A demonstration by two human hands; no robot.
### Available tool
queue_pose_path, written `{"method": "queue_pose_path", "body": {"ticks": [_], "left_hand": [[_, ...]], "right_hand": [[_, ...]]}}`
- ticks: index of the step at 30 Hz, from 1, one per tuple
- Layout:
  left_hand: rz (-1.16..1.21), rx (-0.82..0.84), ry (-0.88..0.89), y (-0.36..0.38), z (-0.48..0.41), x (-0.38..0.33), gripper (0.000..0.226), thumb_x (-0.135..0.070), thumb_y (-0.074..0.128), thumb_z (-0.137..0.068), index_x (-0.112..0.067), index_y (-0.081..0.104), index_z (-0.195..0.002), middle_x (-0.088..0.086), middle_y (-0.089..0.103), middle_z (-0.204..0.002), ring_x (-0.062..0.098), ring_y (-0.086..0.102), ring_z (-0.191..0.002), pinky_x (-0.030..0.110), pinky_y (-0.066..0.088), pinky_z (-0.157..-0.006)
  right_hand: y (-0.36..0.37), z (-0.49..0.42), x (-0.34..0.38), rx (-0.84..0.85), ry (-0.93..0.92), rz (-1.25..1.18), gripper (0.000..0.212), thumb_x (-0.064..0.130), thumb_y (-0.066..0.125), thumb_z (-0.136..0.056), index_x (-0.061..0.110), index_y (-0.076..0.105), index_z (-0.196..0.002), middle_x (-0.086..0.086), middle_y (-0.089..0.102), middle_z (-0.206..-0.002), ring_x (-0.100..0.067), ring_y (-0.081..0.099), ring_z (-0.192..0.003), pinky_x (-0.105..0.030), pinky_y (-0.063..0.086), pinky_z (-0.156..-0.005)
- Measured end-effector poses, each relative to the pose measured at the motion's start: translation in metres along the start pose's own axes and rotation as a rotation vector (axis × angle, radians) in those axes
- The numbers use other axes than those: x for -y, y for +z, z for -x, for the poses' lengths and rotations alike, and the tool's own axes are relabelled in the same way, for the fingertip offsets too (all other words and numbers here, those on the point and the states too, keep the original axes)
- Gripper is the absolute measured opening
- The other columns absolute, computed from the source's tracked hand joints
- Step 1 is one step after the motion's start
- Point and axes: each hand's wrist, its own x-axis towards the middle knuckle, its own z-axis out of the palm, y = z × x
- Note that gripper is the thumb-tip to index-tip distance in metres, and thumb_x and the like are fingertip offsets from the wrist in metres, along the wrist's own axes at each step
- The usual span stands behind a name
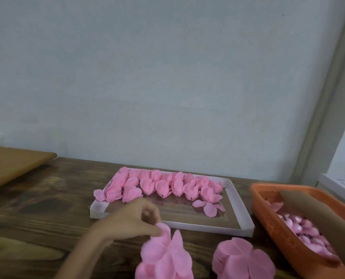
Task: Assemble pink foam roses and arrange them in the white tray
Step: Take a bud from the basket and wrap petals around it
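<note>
The pink foam roses lie packed in rows across the far half of the white tray, which sits in the middle of the dark wooden tabletop. A few loose petals lie in the tray's bare near part towards its right side, and one petal hangs over the left rim. In front of the tray, at the near edge of the view, stand two piles of pink petals. The left hand reaches to the left pile, its fingers curled, thumb and forefinger pinching the upper edge of the top petal. The right pile stands just beside it, untouched. To the right of the tray is an orange basket holding rounded pink pieces; a tan shape, blurred, lies across it, and the right hand's fingers cannot be made out. A lighter wooden board lies at the far left, against a pale wall.
</note>
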Motion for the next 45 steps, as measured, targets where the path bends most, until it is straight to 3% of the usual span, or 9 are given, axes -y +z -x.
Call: {"method": "queue_pose_path", "body": {"ticks": [5,9,16,21,25,28,33,37,45], "left_hand": [[0.641,0.039,-0.015,0.003,-0.009,0.010,0.024,-0.010,0.069,-0.087,-0.024,0.059,-0.070,-0.004,0.059,-0.077,0.008,0.062,-0.076,0.029,0.058,-0.076],[0.987,-0.021,-0.061,0.009,-0.030,0.008,0.039,-0.009,0.056,-0.098,-0.024,0.066,-0.064,0.006,0.073,-0.091,0.021,0.071,-0.084,0.037,0.060,-0.074],[1.116,-0.322,-0.210,0.018,-0.055,0.014,0.034,-0.010,0.049,-0.103,0.001,0.066,-0.130,0.023,0.072,-0.127,0.034,0.069,-0.104,0.044,0.058,-0.078],[1.092,-0.368,-0.183,0.019,-0.057,0.021,0.038,-0.014,0.074,-0.094,0.000,0.067,-0.129,0.017,0.074,-0.125,0.039,0.069,-0.118,0.053,0.058,-0.097],[1.021,-0.438,-0.099,0.018,-0.057,0.025,0.037,-0.015,0.081,-0.088,-0.004,0.073,-0.122,0.019,0.077,-0.114,0.035,0.073,-0.110,0.044,0.064,-0.081],[0.998,-0.527,-0.106,0.019,-0.059,0.028,0.030,-0.012,0.084,-0.085,-0.004,0.078,-0.113,0.020,0.078,-0.105,0.036,0.075,-0.103,0.038,0.063,-0.072],[0.873,-0.576,-0.130,0.019,-0.060,0.029,0.032,-0.025,0.089,-0.080,-0.014,0.079,-0.108,0.008,0.081,-0.100,0.028,0.077,-0.098,0.049,0.065,-0.084],[0.748,-0.670,-0.200,0.021,-0.063,0.033,0.027,-0.034,0.086,-0.085,-0.012,0.080,-0.099,0.008,0.079,-0.084,0.032,0.076,-0.091,0.042,0.061,-0.077],[0.718,-0.688,-0.120,0.020,-0.058,0.038,0.009,-0.015,0.081,-0.091,-0.007,0.076,-0.090,0.008,0.080,-0.081,0.016,0.075,-0.072,0.031,0.062,-0.062]], "right_hand": [[-0.010,-0.002,-0.005,-0.062,0.024,-0.047,0.023,0.045,0.060,-0.098,0.023,0.062,-0.104,0.005,0.065,-0.093,-0.015,0.065,-0.086,-0.020,0.048,-0.062],[-0.012,-0.009,-0.022,-0.184,0.088,-0.080,0.034,0.053,0.060,-0.094,0.024,0.058,-0.076,0.007,0.065,-0.080,-0.008,0.059,-0.068,-0.022,0.041,-0.053],[-0.004,-0.006,-0.035,-0.250,0.051,0.003,0.027,0.051,0.069,-0.079,0.025,0.060,-0.078,0.009,0.066,-0.068,-0.001,0.061,-0.058,-0.018,0.038,-0.045],[0.012,-0.003,-0.036,-0.226,0.080,-0.170,0.041,0.048,0.046,-0.103,0.019,0.067,-0.083,-0.002,0.067,-0.076,-0.013,0.063,-0.070,-0.027,0.049,-0.061],[-0.005,0.024,-0.012,-0.557,0.091,-0.460,0.052,0.042,0.044,-0.106,0.008,0.066,-0.074,-0.005,0.058,-0.060,-0.021,0.057,-0.059,-0.028,0.036,-0.053],[-0.025,0.063,0.030,-0.776,-0.040,-0.935,0.055,0.063,0.048,-0.099,0.014,0.065,-0.082,-0.007,0.065,-0.070,-0.027,0.062,-0.068,-0.036,0.046,-0.063],[-0.040,0.122,0.126,-0.410,-0.399,-1.678,0.034,0.044,0.069,-0.089,0.012,0.078,-0.089,-0.005,0.071,-0.081,-0.016,0.059,-0.063,-0.030,0.048,-0.057],[-0.020,0.151,0.201,-0.022,-0.566,-1.812,0.032,0.035,0.082,-0.077,0.006,0.075,-0.089,-0.010,0.063,-0.073,-0.019,0.056,-0.059,-0.028,0.042,-0.051],[0.017,0.143,0.269,-0.050,-0.488,-1.901,0.009,0.021,0.081,-0.084,0.014,0.076,-0.086,-0.006,0.073,-0.075,-0.017,0.068,-0.065,-0.024,0.057,-0.063]]}}
